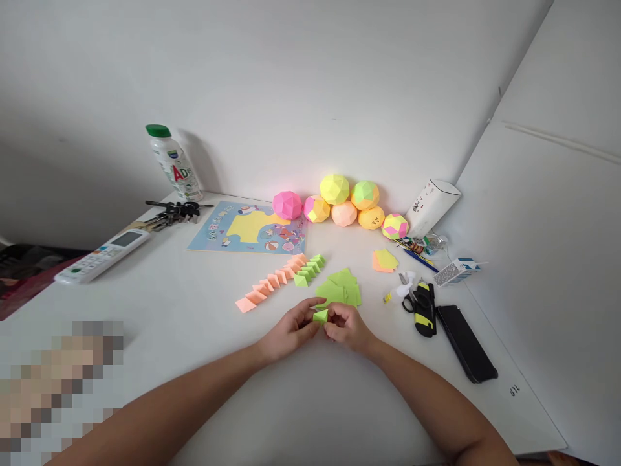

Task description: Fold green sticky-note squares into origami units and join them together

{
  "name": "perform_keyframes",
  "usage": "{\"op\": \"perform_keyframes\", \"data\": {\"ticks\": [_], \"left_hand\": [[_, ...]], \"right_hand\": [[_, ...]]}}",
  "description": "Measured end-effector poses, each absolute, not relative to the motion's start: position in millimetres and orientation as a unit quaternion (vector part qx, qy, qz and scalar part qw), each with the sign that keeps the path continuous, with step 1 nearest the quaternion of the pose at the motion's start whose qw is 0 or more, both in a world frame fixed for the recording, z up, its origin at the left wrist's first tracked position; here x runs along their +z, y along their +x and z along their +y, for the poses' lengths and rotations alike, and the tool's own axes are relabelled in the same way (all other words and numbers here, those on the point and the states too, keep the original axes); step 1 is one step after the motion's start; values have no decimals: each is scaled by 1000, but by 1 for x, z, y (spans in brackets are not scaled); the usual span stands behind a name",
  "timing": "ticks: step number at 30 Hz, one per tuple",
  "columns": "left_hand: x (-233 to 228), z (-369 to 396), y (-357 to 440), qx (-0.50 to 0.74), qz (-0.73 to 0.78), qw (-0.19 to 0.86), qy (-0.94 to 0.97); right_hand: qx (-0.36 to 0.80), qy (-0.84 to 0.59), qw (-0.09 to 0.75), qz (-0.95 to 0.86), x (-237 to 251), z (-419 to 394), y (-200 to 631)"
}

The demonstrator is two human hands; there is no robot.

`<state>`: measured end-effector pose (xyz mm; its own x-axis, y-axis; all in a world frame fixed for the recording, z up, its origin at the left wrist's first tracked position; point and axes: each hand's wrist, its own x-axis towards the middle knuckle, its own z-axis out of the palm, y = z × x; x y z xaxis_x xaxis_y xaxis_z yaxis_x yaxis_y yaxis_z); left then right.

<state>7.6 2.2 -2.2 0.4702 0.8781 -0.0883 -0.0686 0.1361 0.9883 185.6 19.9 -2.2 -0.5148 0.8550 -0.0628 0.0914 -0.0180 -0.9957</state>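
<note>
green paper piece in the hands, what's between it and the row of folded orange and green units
In the head view, only bare white table and the loose green squares lie between.

White table [194, 336], folded paper row [279, 279], green squares [342, 288], paper balls [339, 200], phone [466, 343], remote [101, 255], keys [172, 212], bottle [173, 163]

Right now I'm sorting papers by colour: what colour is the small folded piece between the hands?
Light green folded piece; head view shows it.

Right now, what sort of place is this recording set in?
Probably a home desk in a room corner, used for paper craft. Both hands fold a green paper piece on a white table; paper balls line the wall, and keys and a remote control lie nearby.
</note>
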Motion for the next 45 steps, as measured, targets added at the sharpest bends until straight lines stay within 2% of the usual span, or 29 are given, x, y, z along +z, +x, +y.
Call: {"op": "perform_keyframes", "data": {"ticks": [11, 17, 34, 45], "left_hand": [[-2, 14, -6, 384, 240, 771, 448], [0, 7, -3, 290, 123, 874, 371], [-3, 7, -4, 298, 66, 889, 340], [-6, 7, -5, 299, 83, 885, 347]], "right_hand": [[687, -322, 362, -542, -3, 28, 193], [689, -318, 375, -532, -6, 31, 195], [716, -304, 357, -517, -5, 33, 197], [711, -315, 350, -522, -3, 32, 196]]}}
